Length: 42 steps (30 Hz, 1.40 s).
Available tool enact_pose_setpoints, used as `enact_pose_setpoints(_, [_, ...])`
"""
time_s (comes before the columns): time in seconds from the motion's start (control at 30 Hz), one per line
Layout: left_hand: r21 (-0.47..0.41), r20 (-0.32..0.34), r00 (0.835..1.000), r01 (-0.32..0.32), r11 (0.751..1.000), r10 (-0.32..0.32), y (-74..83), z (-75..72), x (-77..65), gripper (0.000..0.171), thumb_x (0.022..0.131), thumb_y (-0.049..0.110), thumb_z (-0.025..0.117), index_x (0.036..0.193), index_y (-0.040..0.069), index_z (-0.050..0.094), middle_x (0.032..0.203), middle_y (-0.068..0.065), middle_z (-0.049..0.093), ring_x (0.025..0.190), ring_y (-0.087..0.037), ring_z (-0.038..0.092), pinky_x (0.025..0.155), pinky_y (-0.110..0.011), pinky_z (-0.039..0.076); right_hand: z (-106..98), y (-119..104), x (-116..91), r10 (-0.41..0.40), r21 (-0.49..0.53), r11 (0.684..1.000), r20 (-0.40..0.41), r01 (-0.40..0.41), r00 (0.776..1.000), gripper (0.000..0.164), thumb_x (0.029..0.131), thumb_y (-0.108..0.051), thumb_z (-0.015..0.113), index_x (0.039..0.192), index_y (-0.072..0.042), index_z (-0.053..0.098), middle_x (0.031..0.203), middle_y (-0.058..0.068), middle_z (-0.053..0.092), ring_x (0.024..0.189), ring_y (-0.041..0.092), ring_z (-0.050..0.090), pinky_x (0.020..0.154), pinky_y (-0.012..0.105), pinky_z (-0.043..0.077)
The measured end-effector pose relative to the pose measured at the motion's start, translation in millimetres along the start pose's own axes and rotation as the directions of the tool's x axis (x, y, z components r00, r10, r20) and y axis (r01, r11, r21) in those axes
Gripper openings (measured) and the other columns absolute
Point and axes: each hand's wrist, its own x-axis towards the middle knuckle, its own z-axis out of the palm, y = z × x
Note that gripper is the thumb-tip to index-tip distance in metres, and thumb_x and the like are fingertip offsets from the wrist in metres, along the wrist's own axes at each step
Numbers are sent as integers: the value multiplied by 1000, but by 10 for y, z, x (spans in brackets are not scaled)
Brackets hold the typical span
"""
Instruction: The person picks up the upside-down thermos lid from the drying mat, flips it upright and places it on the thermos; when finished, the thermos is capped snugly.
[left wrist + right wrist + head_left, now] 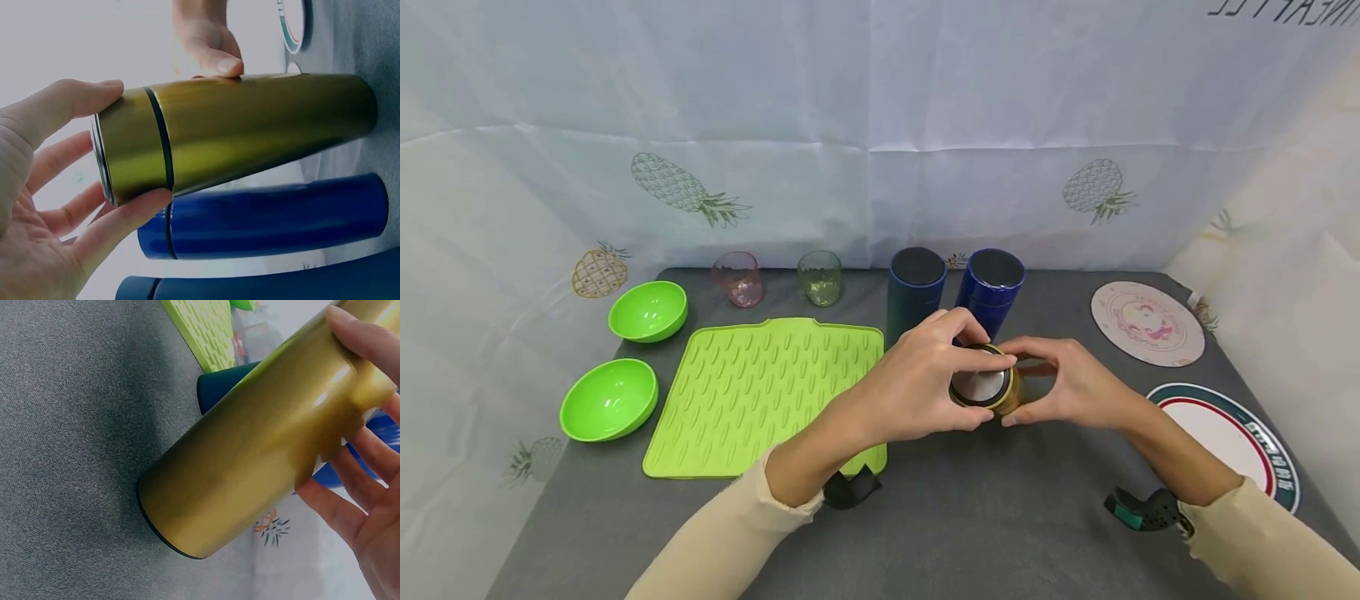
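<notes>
A gold thermos (269, 125) stands on the grey table with its cap on, a dark ring marking the seam. My left hand (925, 375) grips the cap (131, 147) from above, thumb and fingers spread around its edge. Lower down, my right hand (1071, 387) holds the upper body between thumb and fingers, and the right wrist view shows the thermos base (181, 525) at the table surface. Just behind are a blue thermos (992, 292) and a dark teal thermos (913, 304), both upright and partly hidden by my left hand in the head view.
Left of my hands lies a lime-green mat (767, 383), with two green bowls (610, 400) beyond it. A pink glass (739, 279) and a green glass (820, 277) stand at the back. On the right are a round pink mat (1147, 323) and a rimmed plate (1217, 433).
</notes>
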Motion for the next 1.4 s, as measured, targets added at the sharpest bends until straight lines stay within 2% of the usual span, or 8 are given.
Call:
enact_pose_setpoints(0.63, [11, -18, 1000, 3, 1000, -3, -27, 41, -26, 45, 82, 28, 86, 125, 20, 75, 127, -1, 63, 116, -17, 58, 92, -24, 51, -3, 48, -11, 22, -11, 1000, -7, -22, 1000, 70, 71, -17, 94, 133, -26, 63, 124, -8, 71, 111, 2, 67, 97, 20, 55])
enact_pose_setpoints(0.9, [-8, -8, 1000, 20, 1000, -21, -30, 32, -13, 46, 83, 28, 86, 126, 19, 74, 129, -3, 62, 119, -18, 57, 93, -25, 52, -4, 45, -14, 10, -38, 999, -15, -11, 1000, 70, 71, -18, 94, 133, -25, 64, 125, -8, 70, 112, 0, 66, 95, 22, 57])
enact_pose_setpoints(1.03, [-44, -19, 999, 34, 998, -35, -22, 53, -16, 46, 83, 27, 85, 127, 18, 74, 132, -4, 61, 122, -19, 57, 94, -24, 53, -8, 49, -37, -1, -49, 999, -41, -1, 999, 70, 69, -17, 95, 132, -25, 64, 124, -10, 70, 112, -1, 66, 94, 23, 58])
enact_pose_setpoints(1.17, [-123, -44, 998, 44, 991, -49, -22, 80, -23, 46, 83, 23, 85, 127, 16, 73, 133, -6, 60, 122, -18, 58, 90, -17, 54, -22, 50, -73, 6, -62, 998, -69, -10, 998, 72, 68, -16, 96, 132, -25, 64, 122, -12, 70, 111, -2, 65, 92, 23, 58])
enact_pose_setpoints(1.27, [-185, -67, 996, 40, 982, -53, -24, 86, -23, 44, 85, 20, 84, 127, 14, 73, 133, -6, 58, 121, -17, 60, 86, -11, 54, -53, 42, -107, 20, -80, 996, -97, -28, 995, 74, 67, -15, 96, 133, -24, 64, 121, -14, 69, 111, -5, 64, 92, 18, 57])
enact_pose_setpoints(1.4, [-222, -97, 994, 18, 975, -40, -17, 57, -33, 41, 87, 20, 82, 127, 13, 73, 133, -7, 58, 121, -17, 60, 86, -11, 55, -117, 32, -148, 40, -76, 996, -148, -52, 988, 75, 65, -10, 96, 132, -21, 64, 119, -17, 69, 108, -6, 64, 91, 11, 54])
